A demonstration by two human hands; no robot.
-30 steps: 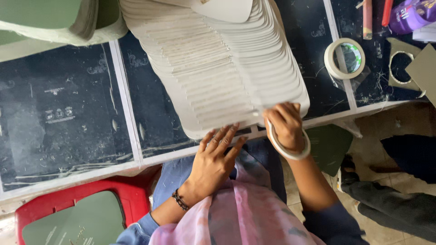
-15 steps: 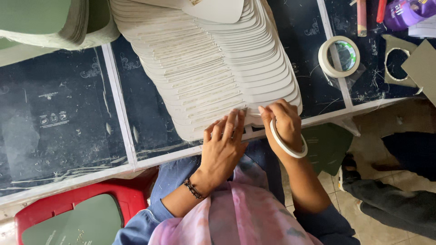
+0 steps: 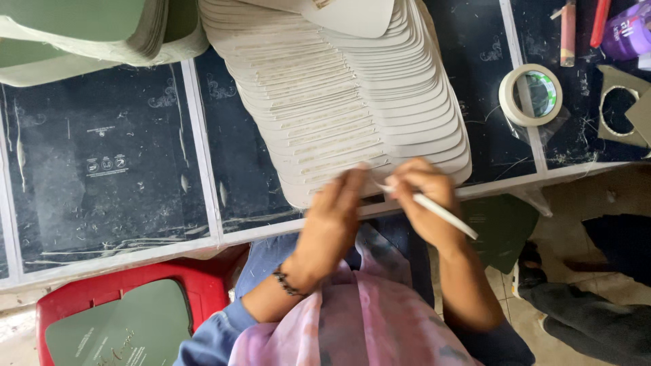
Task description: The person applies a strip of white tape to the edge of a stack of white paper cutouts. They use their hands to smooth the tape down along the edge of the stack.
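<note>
Under my camera: I see a dark worktable [image 3: 102, 163] crossed by pale strips, scratched and dusted with scraps.
Surface: a long fanned stack of cream cards [image 3: 339, 102] runs from the far edge down to the near edge, overlapping like shingles.
Room: tiled floor shows at the right, beside a dark shape I cannot identify.
Left hand [image 3: 336, 217]: it lies at the near end of the stack, fingers stretched flat and close together, fingertips touching the lowest cards; it is blurred, so I cannot tell whether it grips 1.
Right hand [image 3: 424, 196]: it sits just beside the left, fingers curled narrow at the stack's near edge, seemingly pinching the rim of a card; a white tape ring [image 3: 434, 211], seen edge-on, crosses it.
Far left: a pile of green sheets [image 3: 88, 30] overhangs the table corner.
Far right: a roll of tape [image 3: 530, 95], 2 slim sticks [image 3: 568, 30], a purple packet [image 3: 627, 30] and a grey cut-out piece [image 3: 624, 102].
Near edge: the table rim runs just in front of both hands.
Below the edge: a red stool [image 3: 88, 298] carries a green sheet [image 3: 129, 329]; another green sheet [image 3: 502, 230] hangs at the right.
Open room: I see bare table to the left of the stack.
</note>
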